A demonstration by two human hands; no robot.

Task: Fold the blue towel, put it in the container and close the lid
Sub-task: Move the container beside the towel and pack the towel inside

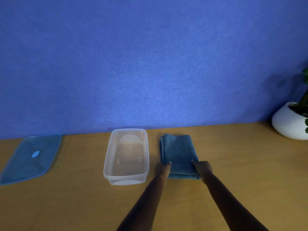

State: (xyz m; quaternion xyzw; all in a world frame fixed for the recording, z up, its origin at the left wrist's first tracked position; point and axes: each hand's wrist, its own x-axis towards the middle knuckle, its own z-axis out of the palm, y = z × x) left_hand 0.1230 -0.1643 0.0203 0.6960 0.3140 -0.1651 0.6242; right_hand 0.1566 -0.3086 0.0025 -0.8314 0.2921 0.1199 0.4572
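Note:
The blue towel [179, 152] lies folded into a narrow rectangle on the wooden table [233, 164], just right of the clear plastic container [106, 164], which stands open with nothing inside. My left hand [162, 170] grips the towel's near left edge, and my right hand [203, 166] grips its near right edge. The translucent blue lid [31, 157] lies flat at the far left of the table, apart from the container.
A white round pot [286, 122] with a green plant stands at the back right corner. A blue wall [150, 64] runs along the table's far edge, close behind the container and the towel.

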